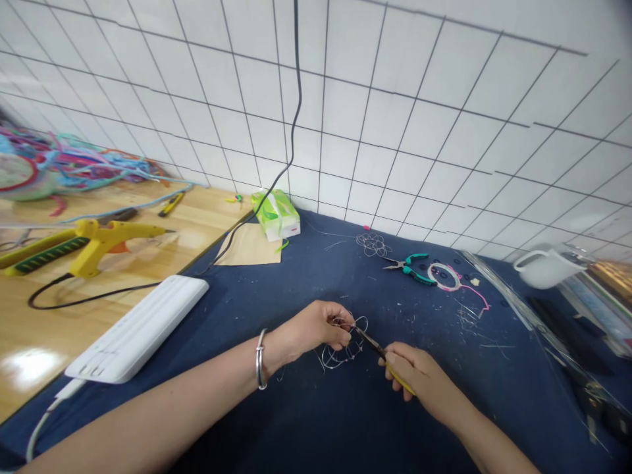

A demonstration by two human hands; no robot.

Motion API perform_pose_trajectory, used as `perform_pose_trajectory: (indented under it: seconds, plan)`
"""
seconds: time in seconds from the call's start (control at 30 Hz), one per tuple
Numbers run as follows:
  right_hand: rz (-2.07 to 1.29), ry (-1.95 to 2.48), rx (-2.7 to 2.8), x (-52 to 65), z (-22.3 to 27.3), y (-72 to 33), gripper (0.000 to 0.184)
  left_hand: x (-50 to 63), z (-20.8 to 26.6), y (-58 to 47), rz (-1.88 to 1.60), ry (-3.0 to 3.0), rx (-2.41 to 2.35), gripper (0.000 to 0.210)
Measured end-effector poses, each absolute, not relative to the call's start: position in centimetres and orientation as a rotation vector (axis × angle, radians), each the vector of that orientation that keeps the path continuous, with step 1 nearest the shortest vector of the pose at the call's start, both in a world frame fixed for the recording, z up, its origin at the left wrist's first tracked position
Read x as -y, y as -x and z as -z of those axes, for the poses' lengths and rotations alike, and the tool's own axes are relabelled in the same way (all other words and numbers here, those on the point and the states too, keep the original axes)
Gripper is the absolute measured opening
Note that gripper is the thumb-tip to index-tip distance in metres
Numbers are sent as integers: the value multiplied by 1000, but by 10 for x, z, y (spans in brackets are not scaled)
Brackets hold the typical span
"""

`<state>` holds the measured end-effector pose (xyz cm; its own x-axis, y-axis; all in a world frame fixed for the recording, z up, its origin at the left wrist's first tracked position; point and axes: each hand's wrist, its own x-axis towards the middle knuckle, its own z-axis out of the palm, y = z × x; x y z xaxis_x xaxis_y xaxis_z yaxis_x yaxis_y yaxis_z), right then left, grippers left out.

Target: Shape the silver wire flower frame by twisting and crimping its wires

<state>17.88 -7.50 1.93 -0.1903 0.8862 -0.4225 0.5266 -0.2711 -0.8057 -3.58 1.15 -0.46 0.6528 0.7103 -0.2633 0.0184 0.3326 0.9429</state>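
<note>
Between thumb and fingers, my left hand (323,322) pinches a piece of thin silvery wire bent into several loops (340,355). The loops hang below and to the right of the fingertips, just over the dark blue cloth. My right hand (415,372) is wrapped round the yellow handles of a pair of pliers (374,342). The jaws reach up and left to the wire beside my left fingertips. Whether they are clamped on it is too small to tell.
Teal-handled pliers (412,266), a looped wire bundle (374,245) and a wire coil (444,276) lie behind my hands. At left are a white power strip (143,326) and a yellow glue gun (106,243). A tissue pack (276,214) and a white mug (548,266) stand near the tiled wall.
</note>
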Motion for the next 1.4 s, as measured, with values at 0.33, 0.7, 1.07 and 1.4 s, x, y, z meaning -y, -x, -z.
perform_pose_trajectory:
  seconds: [0.33, 0.7, 1.07, 1.4]
  plan:
    - [-1604, 1717, 1452, 74, -27, -176, 32, -9, 5, 34, -522, -1182, -765, 23]
    - [-1552, 1694, 1444, 76, -20, -170, 35, -6, -1, 31, -535, -1188, -805, 22]
    - [-1480, 1649, 1517, 76, -12, -170, 35, -5, 2, 28, -656, -1209, -916, 18]
    - [-1527, 1665, 1429, 77, -16, -169, 35, -1, -2, 27, -698, -1080, -861, 18]
